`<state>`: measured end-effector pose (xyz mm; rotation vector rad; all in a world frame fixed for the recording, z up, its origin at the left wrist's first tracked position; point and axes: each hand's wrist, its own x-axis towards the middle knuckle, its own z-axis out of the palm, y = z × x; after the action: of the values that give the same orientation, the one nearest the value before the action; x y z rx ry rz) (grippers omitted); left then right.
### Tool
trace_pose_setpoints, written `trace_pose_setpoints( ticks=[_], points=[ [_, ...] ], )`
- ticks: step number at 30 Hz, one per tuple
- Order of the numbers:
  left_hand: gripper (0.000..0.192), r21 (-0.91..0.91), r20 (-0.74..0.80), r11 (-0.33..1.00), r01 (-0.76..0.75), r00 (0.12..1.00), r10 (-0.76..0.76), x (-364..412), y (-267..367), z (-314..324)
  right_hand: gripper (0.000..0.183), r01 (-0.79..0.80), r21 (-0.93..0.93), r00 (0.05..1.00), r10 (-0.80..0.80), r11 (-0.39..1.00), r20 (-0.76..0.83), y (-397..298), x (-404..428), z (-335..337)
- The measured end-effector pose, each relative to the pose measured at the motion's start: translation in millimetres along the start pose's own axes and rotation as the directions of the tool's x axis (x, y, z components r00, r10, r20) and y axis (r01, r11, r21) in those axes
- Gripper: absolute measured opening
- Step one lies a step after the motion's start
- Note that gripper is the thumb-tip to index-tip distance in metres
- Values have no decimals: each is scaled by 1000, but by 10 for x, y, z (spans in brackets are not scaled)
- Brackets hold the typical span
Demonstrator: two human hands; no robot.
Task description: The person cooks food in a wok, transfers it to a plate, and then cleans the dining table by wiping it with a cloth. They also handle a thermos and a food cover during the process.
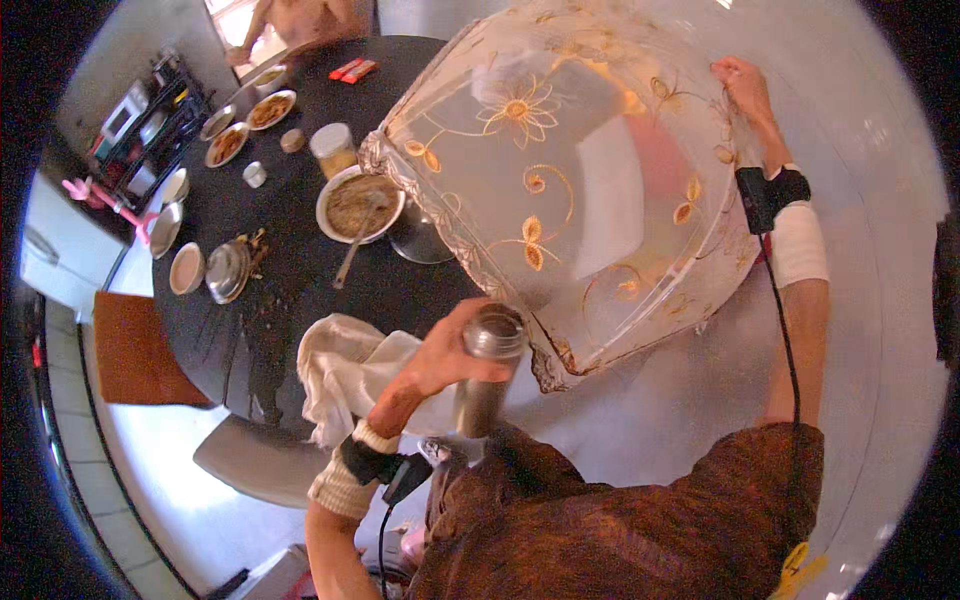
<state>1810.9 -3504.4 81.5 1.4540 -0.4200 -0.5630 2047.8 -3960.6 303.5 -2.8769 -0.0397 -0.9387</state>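
My left hand (450,349) is wrapped around a cylindrical bottle (480,401) with a clear, ringed upper end. A crumpled white cloth (349,360) hangs at the table edge beside that hand; whether the fingers hold it too, I cannot tell. My right hand (742,86) is closed at the far right side of a sheer mesh food cover (555,225) with gold embroidered flowers and a lacy rim. The cover is tilted, with its rim over the right part of the table. Past that rim sits a white bowl (322,217) of brown food with a spoon (352,251) in it.
On the dark round table (300,315) stand a lidded jar (331,146), dishes of food (271,110), a white cup (254,175), a metal bowl (227,272) and red packets (352,71). A person (307,26) is beyond it. A stool (262,461) is near the front edge.
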Motion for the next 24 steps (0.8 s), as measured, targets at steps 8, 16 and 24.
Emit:
trace_pose_setpoints(
  ticks=[8,16,24],
  points=[
    [77,-64,-340,998,25,939,-45,-112,160,-338,29,-31,-123,983,53,992,177,812,-529,1472],
    [79,-105,-628,977,-188,774,81,-424,367,-598,40,-195,263,938,101,945,331,743,-1000,2443],
    [81,82,-761,975,-208,618,196,-1129,482,-817,70,-202,-151,929,238,968,283,469,-1141,1991]
  ],
)
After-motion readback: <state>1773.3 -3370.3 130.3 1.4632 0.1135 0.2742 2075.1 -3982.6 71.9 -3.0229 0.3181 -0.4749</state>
